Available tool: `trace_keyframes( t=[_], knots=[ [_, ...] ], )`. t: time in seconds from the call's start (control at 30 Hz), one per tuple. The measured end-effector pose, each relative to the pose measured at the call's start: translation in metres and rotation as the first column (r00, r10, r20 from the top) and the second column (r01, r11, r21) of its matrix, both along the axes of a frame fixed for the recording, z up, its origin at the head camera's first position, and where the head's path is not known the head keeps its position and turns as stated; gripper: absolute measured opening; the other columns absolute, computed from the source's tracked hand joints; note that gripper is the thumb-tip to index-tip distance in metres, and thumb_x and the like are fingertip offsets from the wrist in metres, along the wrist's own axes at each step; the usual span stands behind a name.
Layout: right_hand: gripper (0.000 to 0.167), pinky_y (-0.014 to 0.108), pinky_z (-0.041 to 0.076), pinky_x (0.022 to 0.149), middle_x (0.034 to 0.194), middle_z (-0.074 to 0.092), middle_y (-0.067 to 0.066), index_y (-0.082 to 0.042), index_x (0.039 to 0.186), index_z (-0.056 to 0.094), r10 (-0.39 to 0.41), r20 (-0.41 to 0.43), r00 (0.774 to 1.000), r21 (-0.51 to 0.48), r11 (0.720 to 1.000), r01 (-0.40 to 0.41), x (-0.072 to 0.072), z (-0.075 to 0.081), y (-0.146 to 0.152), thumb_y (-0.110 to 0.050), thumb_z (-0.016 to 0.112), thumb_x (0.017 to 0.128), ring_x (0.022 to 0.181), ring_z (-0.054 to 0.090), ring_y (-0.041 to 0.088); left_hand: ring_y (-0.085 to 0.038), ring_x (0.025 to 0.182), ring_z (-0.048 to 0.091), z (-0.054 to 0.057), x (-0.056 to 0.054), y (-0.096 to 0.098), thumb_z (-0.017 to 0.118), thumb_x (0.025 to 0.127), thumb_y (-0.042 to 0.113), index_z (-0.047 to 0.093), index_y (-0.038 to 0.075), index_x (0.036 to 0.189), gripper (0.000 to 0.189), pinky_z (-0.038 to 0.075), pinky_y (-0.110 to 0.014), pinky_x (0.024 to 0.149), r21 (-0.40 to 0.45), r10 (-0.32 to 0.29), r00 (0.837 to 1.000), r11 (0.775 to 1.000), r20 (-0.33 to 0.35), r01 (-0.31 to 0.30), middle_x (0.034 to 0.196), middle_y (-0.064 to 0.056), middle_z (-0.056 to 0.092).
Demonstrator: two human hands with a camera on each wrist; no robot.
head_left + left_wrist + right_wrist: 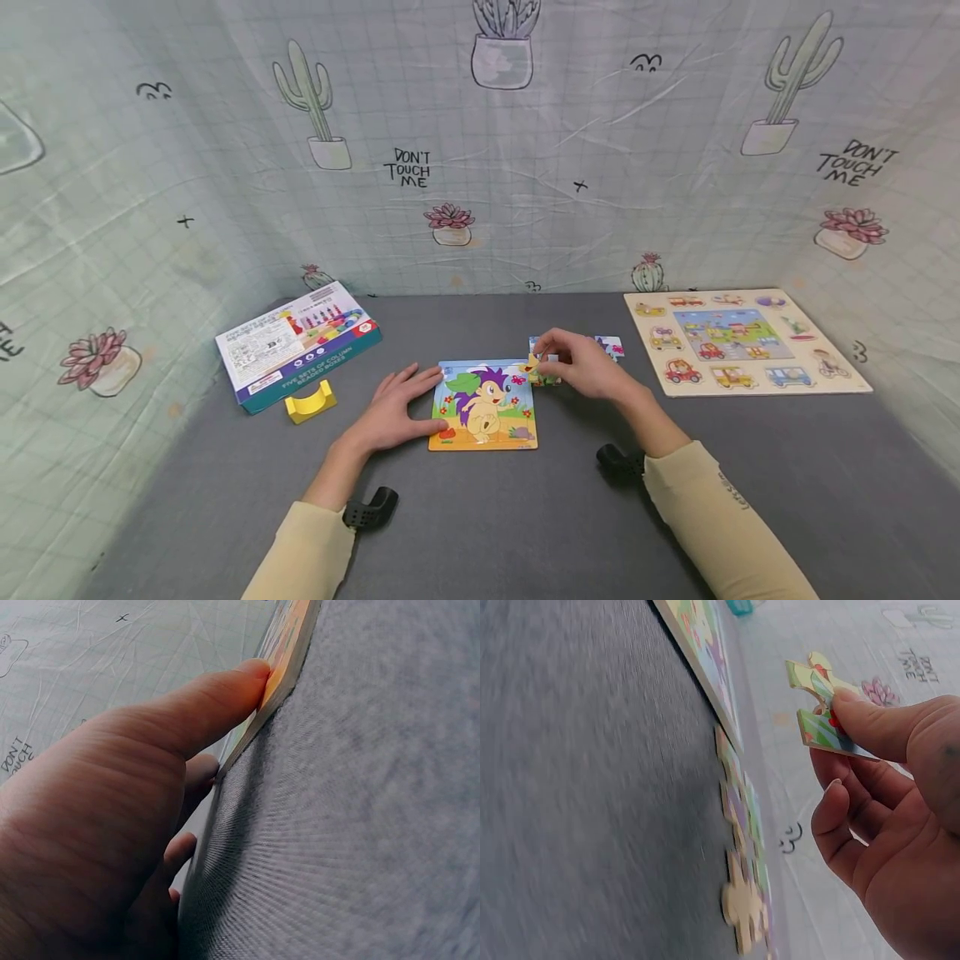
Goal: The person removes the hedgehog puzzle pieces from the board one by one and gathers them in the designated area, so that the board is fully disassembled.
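A square hedgehog picture puzzle (482,406) lies flat on the grey table in the head view. My left hand (388,412) rests at its left side, fingers spread, with the thumb (225,694) touching the board's corner in the left wrist view. Just beyond the puzzle's upper right corner, my right hand (588,365) pinches a wooden jigsaw piece (821,735) between thumb and fingers. That piece is green and yellow with red spots, held above the table. Loose jigsaw pieces (740,896) lie beside the board, partly hidden by the right hand in the head view.
At the left lies a flat beaded-box carton (300,346), with a yellow curved block (311,402) in front of it. A wooden vehicle puzzle board (810,333) lies at the far right. A patterned cloth (480,167) hangs behind and along the sides.
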State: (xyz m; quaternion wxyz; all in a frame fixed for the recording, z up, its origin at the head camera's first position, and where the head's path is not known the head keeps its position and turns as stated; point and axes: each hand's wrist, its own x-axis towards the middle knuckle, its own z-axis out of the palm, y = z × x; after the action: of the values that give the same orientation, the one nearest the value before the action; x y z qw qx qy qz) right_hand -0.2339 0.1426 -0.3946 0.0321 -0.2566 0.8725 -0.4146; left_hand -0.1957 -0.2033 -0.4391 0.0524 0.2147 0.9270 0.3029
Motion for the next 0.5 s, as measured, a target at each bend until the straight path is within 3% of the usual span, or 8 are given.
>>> trace_keyframes(
  t=[0.2, 0.5],
  knots=[
    [0.012, 0.039, 0.047, 0.074, 0.099, 0.067, 0.002, -0.009, 0.11, 0.064, -0.025, 0.005, 1.0, 0.003, 1.0, 0.025, -0.001, 0.003, 0.018, -0.01, 0.068, 0.098, 0.083, 0.058, 0.021, -0.038, 0.151, 0.016, 0.0, 0.0, 0.0, 0.076, 0.084, 0.052, 0.047, 0.012, 0.153, 0.084, 0.004, -0.062, 0.118, 0.005, -0.008, 1.0, 1.0, -0.005, 0.008, 0.158, -0.009, 0.04],
    [0.012, 0.038, 0.047, 0.073, 0.099, 0.067, 0.003, -0.007, 0.11, 0.064, -0.058, -0.019, 0.998, 0.047, 0.997, 0.059, -0.003, -0.002, 0.05, -0.009, 0.067, 0.098, 0.084, 0.058, 0.021, -0.037, 0.151, 0.015, 0.0, 0.0, 0.0, 0.076, 0.084, 0.051, 0.046, 0.012, 0.153, 0.084, 0.004, -0.061, 0.118, 0.0, -0.006, 1.0, 1.0, 0.002, 0.006, 0.159, -0.008, 0.039]
  ],
)
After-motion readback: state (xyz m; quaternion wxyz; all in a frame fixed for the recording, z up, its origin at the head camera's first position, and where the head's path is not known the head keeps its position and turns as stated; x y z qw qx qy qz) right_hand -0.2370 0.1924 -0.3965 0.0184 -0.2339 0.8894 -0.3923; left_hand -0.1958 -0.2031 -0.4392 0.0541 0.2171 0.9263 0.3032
